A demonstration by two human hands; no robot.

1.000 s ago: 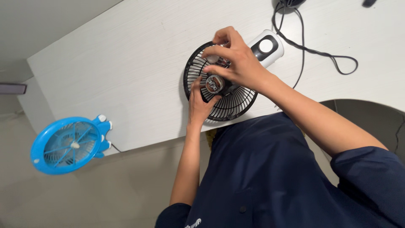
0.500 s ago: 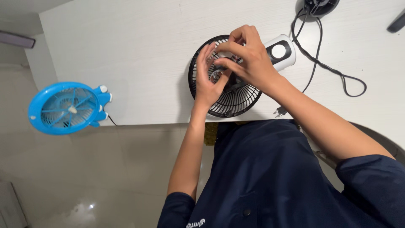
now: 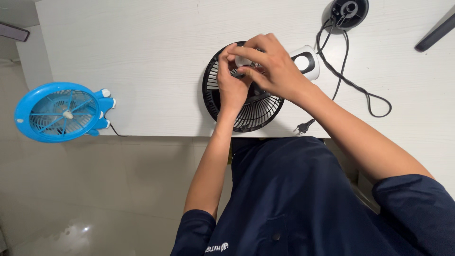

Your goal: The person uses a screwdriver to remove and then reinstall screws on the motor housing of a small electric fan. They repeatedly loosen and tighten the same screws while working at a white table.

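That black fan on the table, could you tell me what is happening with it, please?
A person has both hands on the middle of the black fan, which lies flat on the white table. The left hand and right hand pinch a small part at its hub. A blue fan sits at the table's edge, and a black cord trails nearby.

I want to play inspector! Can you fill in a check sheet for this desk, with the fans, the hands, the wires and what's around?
Surface: white table, wood-grain finish.
Job's things: black fan lying flat, with a white base; small white piece at its hub.
Clutter: blue fan hanging over the table edge; round black part; dark bar at the far corner.
Grippers: left hand and right hand both at the hub, fingers around the white piece.
Cables: black cord looped, plug lying loose.
Surroundings: glossy tiled floor.
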